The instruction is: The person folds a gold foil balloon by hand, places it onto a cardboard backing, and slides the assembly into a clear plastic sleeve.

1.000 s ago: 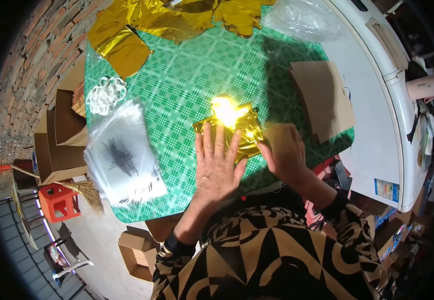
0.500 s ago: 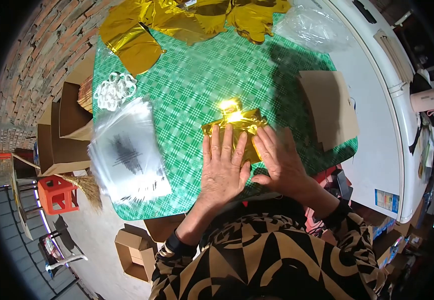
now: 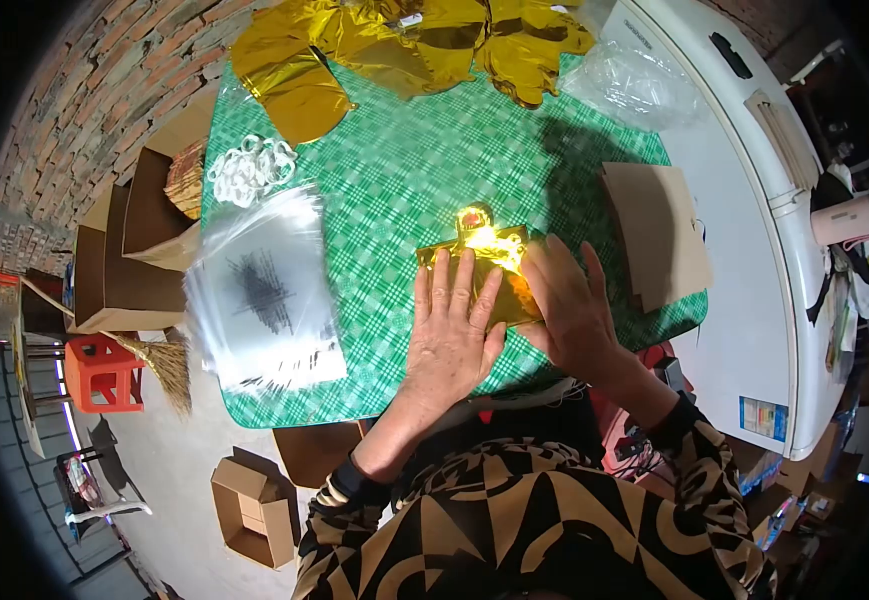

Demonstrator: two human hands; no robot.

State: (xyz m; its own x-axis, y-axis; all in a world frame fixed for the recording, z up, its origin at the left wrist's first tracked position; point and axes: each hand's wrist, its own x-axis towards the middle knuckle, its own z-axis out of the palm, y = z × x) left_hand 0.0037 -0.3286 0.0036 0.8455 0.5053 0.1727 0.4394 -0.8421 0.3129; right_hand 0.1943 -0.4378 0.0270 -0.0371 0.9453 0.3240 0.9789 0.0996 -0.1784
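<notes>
A folded gold foil balloon [image 3: 499, 262] lies on the green checked tablecloth, with a small tab sticking out at its far side. My left hand [image 3: 451, 325] rests flat on its left part, fingers outstretched. At its right edge is my right hand [image 3: 576, 315], fingers extended and slightly raised; whether it touches the foil is hard to tell. Toward the left lies a stack of clear plastic bags [image 3: 272, 290]. Beyond the bags sits a bundle of white ribbon loops [image 3: 252, 170].
More gold foil balloons [image 3: 384, 50] spread along the far edge, beside a crumpled clear plastic bag [image 3: 634, 85]. Flat cardboard sheets [image 3: 659, 235] lie at the right, near a white refrigerator [image 3: 744, 280]. Cardboard boxes [image 3: 144, 240], a red stool [image 3: 104, 372] and a broom [image 3: 164, 365] stand left.
My right hand has lifted and tilted at the foil's right edge. The left hand stays flat on the foil. The whole view has shifted slightly.
</notes>
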